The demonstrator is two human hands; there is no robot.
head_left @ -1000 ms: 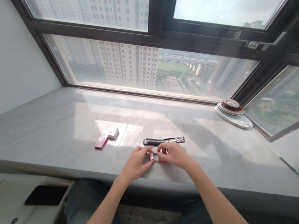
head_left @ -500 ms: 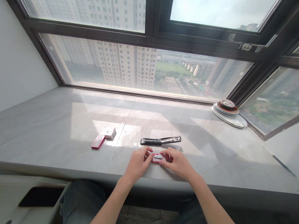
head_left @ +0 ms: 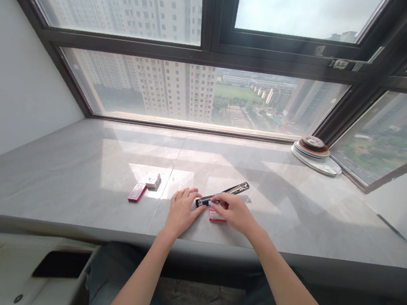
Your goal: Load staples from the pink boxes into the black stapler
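Observation:
An opened black stapler (head_left: 238, 188) lies at a slant on the grey stone ledge. My left hand (head_left: 182, 212) grips its near left end between thumb and fingers. My right hand (head_left: 235, 212) is closed in a pinch at the stapler's channel, on a small pale strip of staples (head_left: 211, 203), mostly hidden by the fingers. Just under the right hand lies a small red and white staple box (head_left: 215, 216), partly covered by the fingers.
To the left, a white box (head_left: 151, 180) touches a red and white box (head_left: 137, 193). A stack of plates (head_left: 315, 155) stands in the far right corner by the window. The ledge's front edge (head_left: 186, 241) runs beneath my forearms.
Both hands have moved from the red box up to the stapler. The pale strip has left the box top with my right hand. The stapler has turned to a steeper slant, its left end nearer.

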